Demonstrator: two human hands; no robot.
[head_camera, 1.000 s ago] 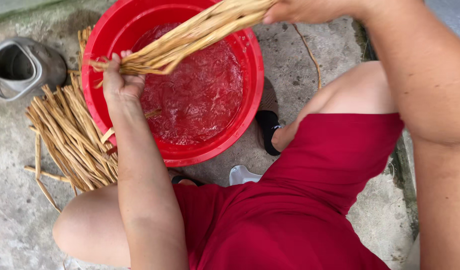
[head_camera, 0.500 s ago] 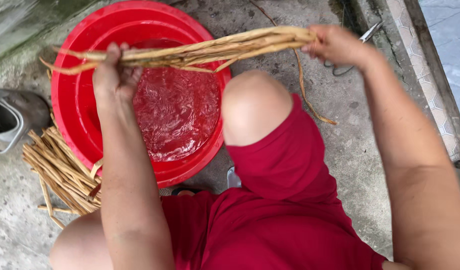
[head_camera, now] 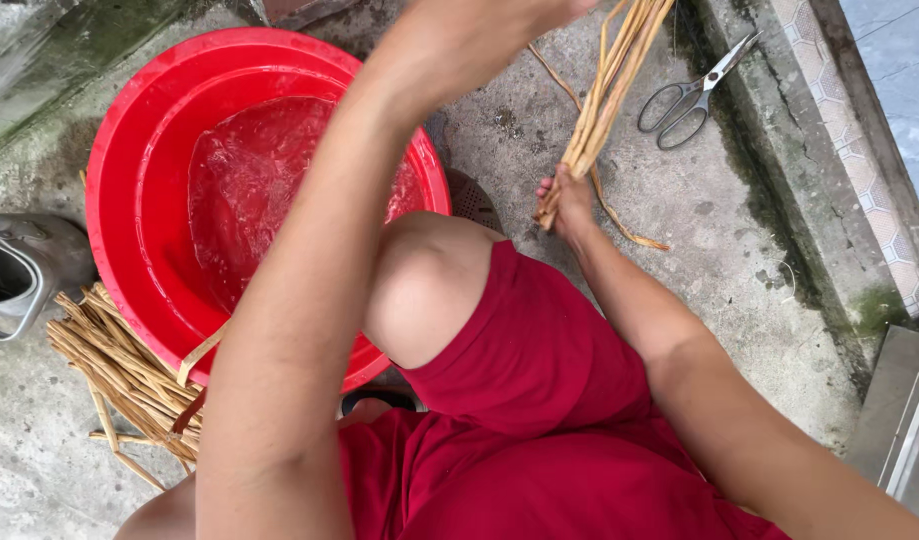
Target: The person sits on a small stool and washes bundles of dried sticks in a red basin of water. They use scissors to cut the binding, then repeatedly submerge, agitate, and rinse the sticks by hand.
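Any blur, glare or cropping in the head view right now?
Head view: even daylight; the left forearm looms large and soft; left hand cropped at the top edge; glints on water in the round red plastic basin; right hand gripping the tan reed bundle stays sharp.

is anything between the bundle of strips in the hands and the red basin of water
Yes. The strip bundle, gripped low by the right hand, hangs over the concrete to the right of the red basin. The person's left forearm and bent knee lie between the two. The left hand runs out of the picture at the top.
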